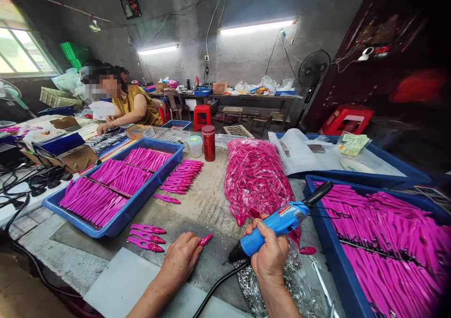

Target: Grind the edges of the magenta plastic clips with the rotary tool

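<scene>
My right hand [269, 247] is wrapped round a blue electric screwdriver [271, 228], its black nose tilted down to the left over the tabletop. A black cord runs from it toward the front edge. My left hand [182, 254] rests on the table, fingers closed on a pink plastic tool [206, 239] whose tip sticks out to the right; the rest is hidden under the hand. Left of that hand lie 3 similar pink tools [148, 237]. Beyond it is a row of several more pink tools [183, 174]. Tiny metal parts [216, 217] lie scattered near the bag.
A clear bag of pink pieces [259, 177] stands mid-table. Blue trays full of pink handles flank the table, the left tray [105, 228] and right tray [327, 243]. A red canister [208, 144] and a white-lidded jar [195, 146] stand behind. Another person [137, 104] sits at the far left.
</scene>
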Motion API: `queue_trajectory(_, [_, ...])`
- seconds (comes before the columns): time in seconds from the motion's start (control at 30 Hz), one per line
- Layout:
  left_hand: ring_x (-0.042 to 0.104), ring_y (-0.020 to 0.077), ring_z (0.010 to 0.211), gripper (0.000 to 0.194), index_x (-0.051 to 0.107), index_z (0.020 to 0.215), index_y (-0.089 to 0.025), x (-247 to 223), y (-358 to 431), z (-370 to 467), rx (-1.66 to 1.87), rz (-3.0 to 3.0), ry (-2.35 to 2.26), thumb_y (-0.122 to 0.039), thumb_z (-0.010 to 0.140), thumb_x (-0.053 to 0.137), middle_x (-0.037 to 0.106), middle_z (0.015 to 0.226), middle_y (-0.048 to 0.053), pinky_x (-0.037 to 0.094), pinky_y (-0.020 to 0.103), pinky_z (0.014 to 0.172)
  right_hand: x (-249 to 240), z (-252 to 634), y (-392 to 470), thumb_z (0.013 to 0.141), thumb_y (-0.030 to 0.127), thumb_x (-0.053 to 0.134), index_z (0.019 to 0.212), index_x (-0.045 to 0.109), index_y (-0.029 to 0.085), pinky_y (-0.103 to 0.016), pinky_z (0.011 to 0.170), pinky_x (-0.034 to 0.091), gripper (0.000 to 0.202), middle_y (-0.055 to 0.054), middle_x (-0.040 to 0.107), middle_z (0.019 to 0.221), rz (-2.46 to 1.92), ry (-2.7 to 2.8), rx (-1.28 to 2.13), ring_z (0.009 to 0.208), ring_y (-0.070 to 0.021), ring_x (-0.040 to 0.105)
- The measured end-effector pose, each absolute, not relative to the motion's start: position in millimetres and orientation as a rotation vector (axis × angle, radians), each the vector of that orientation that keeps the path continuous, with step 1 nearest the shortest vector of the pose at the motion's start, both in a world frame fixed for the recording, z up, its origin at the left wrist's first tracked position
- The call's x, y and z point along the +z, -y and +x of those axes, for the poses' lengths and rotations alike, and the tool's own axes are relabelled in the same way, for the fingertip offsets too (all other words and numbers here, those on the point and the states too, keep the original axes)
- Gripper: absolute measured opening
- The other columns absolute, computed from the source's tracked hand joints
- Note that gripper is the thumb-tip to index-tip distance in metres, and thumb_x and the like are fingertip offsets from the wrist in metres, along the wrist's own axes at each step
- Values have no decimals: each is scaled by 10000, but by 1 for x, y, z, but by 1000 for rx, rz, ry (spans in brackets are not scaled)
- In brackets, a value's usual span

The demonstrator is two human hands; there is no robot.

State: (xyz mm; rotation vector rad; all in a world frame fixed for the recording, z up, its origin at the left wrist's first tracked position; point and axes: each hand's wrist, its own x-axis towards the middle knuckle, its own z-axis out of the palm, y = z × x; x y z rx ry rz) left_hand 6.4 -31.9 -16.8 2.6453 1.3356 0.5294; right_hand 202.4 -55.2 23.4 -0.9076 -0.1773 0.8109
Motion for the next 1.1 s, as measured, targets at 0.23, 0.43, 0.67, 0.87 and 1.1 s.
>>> queue_trajectory(0.23, [575,134,668,247,591,670,-205,-11,31,11,337,2593,-1434,-229,850,423,588,704,11,431,221,597,24,202,55,527,334,690,817,483,186,-266,456,405,386,57,530,554,-915,191,802,444,-132,511])
queue_trajectory(0.43, [585,143,738,215,596,684,-192,2,31,21,105,2454,-1577,-196,840,448,602,761,13,414,230,639,24,202,56,537,331,686,820,477,189,-260,446,407,379,57,527,558,-913,184,817,440,-130,509])
queue_trajectory(0.67, [592,145,719,215,594,683,-196,-3,32,20,136,2560,-1542,-191,843,450,603,748,15,414,223,618,24,201,56,537,328,690,818,483,185,-258,453,409,377,56,532,590,-908,188,809,443,-124,517])
queue_trajectory(0.87, [589,147,674,227,592,714,-195,-14,31,11,357,2654,-1443,-226,861,421,603,720,22,443,230,597,23,202,55,553,325,677,846,467,193,-255,439,400,384,62,518,567,-904,203,807,438,-127,506])
queue_trajectory(1.1, [586,138,684,277,607,784,-211,-13,33,6,484,2626,-1301,-278,893,361,606,746,28,457,219,606,25,202,54,550,323,669,857,465,196,-258,434,407,390,61,525,562,-893,186,812,431,-126,501])
